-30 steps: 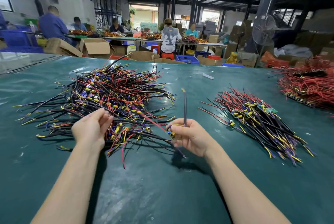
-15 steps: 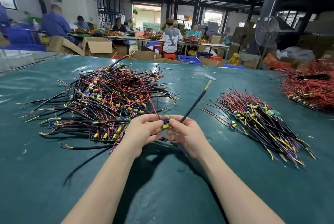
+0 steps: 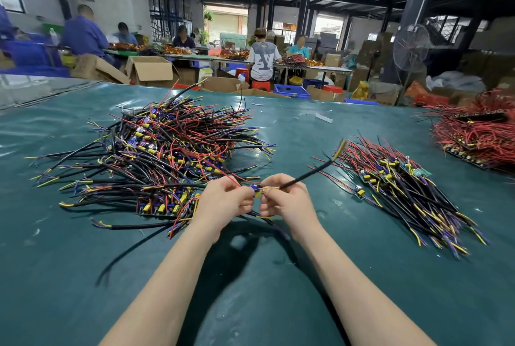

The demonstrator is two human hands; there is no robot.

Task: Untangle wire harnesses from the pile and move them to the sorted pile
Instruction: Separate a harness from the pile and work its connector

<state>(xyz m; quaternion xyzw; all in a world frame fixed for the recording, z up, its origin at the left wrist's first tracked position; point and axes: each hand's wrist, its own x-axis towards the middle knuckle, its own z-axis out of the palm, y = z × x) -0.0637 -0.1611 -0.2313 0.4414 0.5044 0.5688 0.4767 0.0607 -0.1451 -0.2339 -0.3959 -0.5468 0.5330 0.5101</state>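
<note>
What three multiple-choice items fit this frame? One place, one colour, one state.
1. The sorted pile lies where, relative to the tangled pile? A left; B right; C on top.
2. The table cover is: A white; B orange; C green.
3. The lifted harness is: A pinched by the left hand and right hand; B lying untouched; C hooked overhead.

B: it lies to the person's right.
C: the bare cover shows green.
A: fingers of both hands curl round it.
</note>
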